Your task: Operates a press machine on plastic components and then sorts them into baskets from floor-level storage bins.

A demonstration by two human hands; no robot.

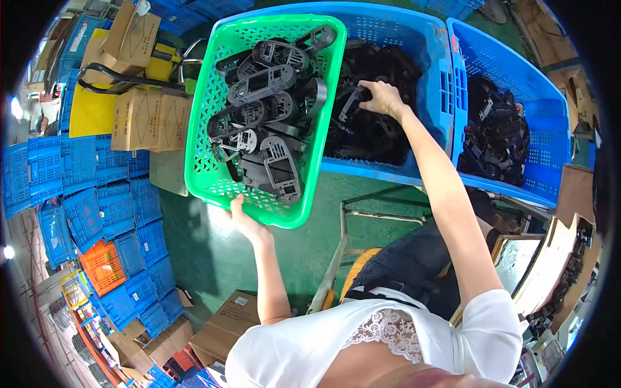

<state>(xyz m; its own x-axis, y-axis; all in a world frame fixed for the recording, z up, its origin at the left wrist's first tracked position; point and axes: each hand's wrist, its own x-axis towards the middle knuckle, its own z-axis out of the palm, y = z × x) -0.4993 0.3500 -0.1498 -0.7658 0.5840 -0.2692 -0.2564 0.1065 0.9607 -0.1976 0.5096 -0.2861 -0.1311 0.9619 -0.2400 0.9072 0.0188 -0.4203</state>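
Observation:
My left hand [244, 221] grips the near rim of a green plastic basket [294, 216], its thumb over the edge and its other fingers hidden below. The basket is heaped with dark grey, long, rounded plastic housings [262, 85] with cut-out openings. My right hand [383, 100] reaches into a large blue crate [428, 97] just right of the basket. Its fingers are closed on one end of a narrow black plastic part [351, 103], which slants down toward the other black parts [381, 132] in the crate. The fingertips are partly hidden.
A second blue crate [546, 139] with black parts stands at the right. Cardboard boxes [137, 119] and a black cart handle [110, 72] lie left of the basket. Stacked blue crates [81, 168] rise at far left, one orange crate [102, 267] among them. A metal frame [341, 249] stands near my legs.

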